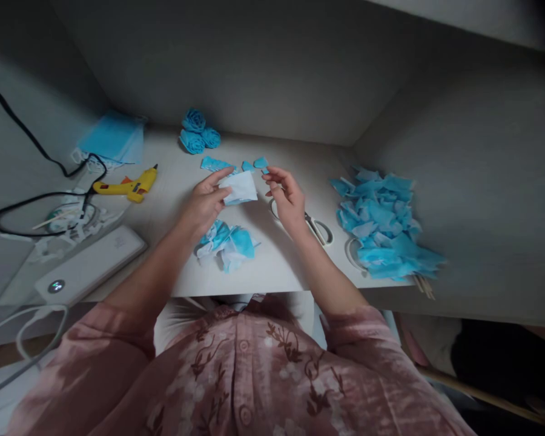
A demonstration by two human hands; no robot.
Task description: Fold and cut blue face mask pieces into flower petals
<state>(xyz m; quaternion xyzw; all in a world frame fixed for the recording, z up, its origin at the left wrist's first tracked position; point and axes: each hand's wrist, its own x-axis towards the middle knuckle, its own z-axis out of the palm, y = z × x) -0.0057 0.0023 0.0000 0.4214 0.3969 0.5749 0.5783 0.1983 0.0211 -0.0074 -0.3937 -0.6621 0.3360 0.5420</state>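
My left hand (204,203) is closed on a folded piece of mask fabric (240,186), white on top with blue at its lower edge. Thumb and fingers pinch it from the left. To the right of the fabric is my right hand (287,198), fingers loosely curled and apart from the thumb, with nothing visible between them. Its fingertips are close to a small blue scrap (260,163) on the table. A blue strip (215,164) lies beyond the left hand. White-handled scissors (320,231) are partly hidden under my right hand. Crumpled blue and white fabric pieces (231,245) lie nearer to me.
Several blue fabric roses (195,133) sit at the back. On the left are masks (113,138), a yellow glue gun (131,185), a black cable (13,215) and a white power bank (91,263). A heap of blue fabric pieces (384,221) and a tape roll (353,254) occupy the right.
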